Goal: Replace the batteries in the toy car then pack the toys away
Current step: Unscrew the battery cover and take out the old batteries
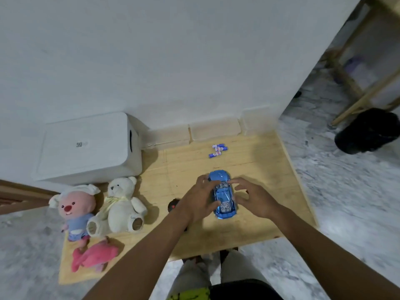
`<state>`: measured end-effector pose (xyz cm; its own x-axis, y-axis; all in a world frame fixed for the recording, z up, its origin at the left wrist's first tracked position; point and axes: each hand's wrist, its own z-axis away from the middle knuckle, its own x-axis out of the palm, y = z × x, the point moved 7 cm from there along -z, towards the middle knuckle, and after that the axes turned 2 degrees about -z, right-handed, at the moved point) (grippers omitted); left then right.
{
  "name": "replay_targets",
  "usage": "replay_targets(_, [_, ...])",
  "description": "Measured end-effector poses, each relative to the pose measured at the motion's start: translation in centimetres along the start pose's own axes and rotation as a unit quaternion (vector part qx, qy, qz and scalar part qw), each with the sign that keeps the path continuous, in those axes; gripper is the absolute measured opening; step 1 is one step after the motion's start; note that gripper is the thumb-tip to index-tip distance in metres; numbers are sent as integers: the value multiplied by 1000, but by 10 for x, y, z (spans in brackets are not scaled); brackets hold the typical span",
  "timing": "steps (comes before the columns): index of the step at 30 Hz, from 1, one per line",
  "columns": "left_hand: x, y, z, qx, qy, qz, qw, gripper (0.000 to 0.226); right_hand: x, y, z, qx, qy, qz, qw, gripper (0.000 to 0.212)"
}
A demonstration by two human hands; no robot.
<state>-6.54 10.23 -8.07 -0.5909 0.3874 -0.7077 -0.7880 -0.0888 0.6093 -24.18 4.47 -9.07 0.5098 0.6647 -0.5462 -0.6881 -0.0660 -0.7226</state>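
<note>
Hands frame the blue toy car (224, 194) at the middle of the wooden counter (270, 176): the left hand (201, 200) lies over its left flank with fingers curled onto the body, seemingly gripping it, while the right hand (254, 197) hovers just beside the right flank, fingers spread apart, fingertips near the roof, clamped on nothing. Far left of the left hand stands the white storage box (86, 148), lid on; nearer, left of it, sit the white teddy bear (121, 204), the pink-faced plush (73, 208) and the pink plush (93, 256). Beyond the hands lie blue batteries (218, 150), loose. Judging by this, battery swapping has barely begun and nothing is packed.
</note>
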Motion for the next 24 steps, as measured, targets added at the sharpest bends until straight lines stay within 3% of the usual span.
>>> replay_targets(7, [22, -7, 0, -50, 27, 52, 997, 68, 7, 6, -5, 30, -41, -128, 990, 41])
replay_targets(11, [16, 2, 8, -60, 86, 117, 988, 60, 3, 2, -3, 18, -34, -171, 984, 40])
replay_targets(18, [-26, 25, 17, -91, 150, 279, 944, 35, -35, -44, 1, -61, 39, -193, 979, 34])
replay_targets(24, [-37, 36, 18, -95, 180, 429, 880, 27, -48, -58, -3, -54, 88, -236, 966, 40])
